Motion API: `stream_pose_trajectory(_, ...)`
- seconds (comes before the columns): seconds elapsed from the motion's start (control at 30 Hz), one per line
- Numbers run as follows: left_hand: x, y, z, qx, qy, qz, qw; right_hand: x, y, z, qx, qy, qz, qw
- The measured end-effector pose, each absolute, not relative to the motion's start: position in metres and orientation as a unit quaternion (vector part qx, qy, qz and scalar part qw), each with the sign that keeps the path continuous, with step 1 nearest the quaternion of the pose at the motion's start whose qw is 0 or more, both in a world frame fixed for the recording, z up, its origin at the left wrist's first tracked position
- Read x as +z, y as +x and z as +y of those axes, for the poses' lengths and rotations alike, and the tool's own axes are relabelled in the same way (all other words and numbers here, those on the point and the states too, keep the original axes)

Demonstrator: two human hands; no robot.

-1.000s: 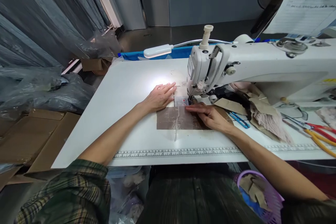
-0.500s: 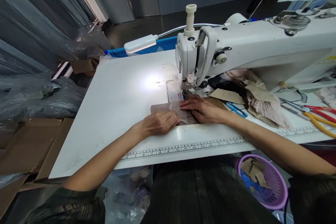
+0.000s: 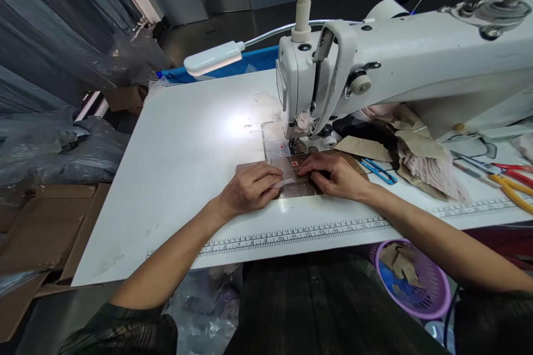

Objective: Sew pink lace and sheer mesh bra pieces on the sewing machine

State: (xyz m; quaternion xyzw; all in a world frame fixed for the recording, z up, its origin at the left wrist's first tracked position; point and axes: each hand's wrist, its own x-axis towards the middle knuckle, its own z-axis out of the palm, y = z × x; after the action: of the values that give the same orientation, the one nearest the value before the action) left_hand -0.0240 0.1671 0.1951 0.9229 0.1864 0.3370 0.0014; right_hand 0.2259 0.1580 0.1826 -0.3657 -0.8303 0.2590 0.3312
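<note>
Both forearms stretched forward over white counter (image 3: 179, 144), hands side by side. Left hand (image 3: 250, 188) laid palm down, fingers curled, pressed on left part of brown fabric piece (image 3: 300, 186); pale strip (image 3: 283, 183) seen at its fingertips, grip on it not clear. Right hand (image 3: 335, 175) laid flat on right part of fabric, fingers pointed toward needle area. Fabric kept flat on counter, directly before sewing machine (image 3: 375, 72). Blue snips (image 3: 377, 171) lain just beyond right hand. Purple basket (image 3: 433, 305) hung below right forearm.
</note>
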Motion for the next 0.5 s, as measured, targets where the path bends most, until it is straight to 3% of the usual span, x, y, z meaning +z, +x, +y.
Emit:
stream_pose_trajectory(0.27,0.1974,-0.0239,0.1628,0.262,0.958,0.115,-0.022,0.1713,0.2194,0.1602,0.129,-0.355,-0.883,0.280)
stream_pose_trajectory(0.5,0.1951,-0.0229,0.1588,0.244,0.962,0.124,-0.018,0.1733,0.2196,0.1572,0.155,-0.382,-0.865,0.285)
